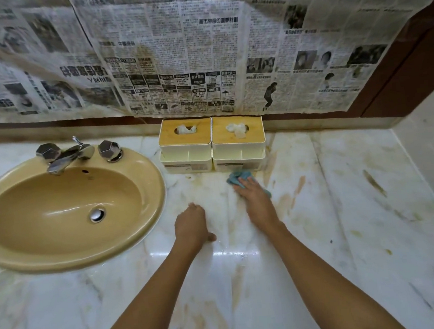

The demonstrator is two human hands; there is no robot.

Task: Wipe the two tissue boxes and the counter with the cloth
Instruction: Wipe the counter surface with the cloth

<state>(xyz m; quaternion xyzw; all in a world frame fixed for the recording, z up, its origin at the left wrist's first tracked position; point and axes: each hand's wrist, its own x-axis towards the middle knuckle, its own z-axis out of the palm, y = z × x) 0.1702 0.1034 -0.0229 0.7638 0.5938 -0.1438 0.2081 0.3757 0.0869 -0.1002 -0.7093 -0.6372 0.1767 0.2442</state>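
The right grip (252,195), fingers flat, presses the cloth (235,176) on the counter (346,218) near the tissue boxes (237,141), the left grip (191,225) curled and empty; stains (374,182) right of it suggest much remains.

Old newspapers (174,50) cover the wall (416,70) ahead of me; a tan sink (44,213) with a chrome tap (65,156) sits at my left.

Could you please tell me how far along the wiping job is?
Done: unclear; the left tissue box and right tissue box look clean, but wiping cannot be confirmed. In hand: the right hand presses the cloth on the counter before the right box. Left: brown stains on the counter's right side.
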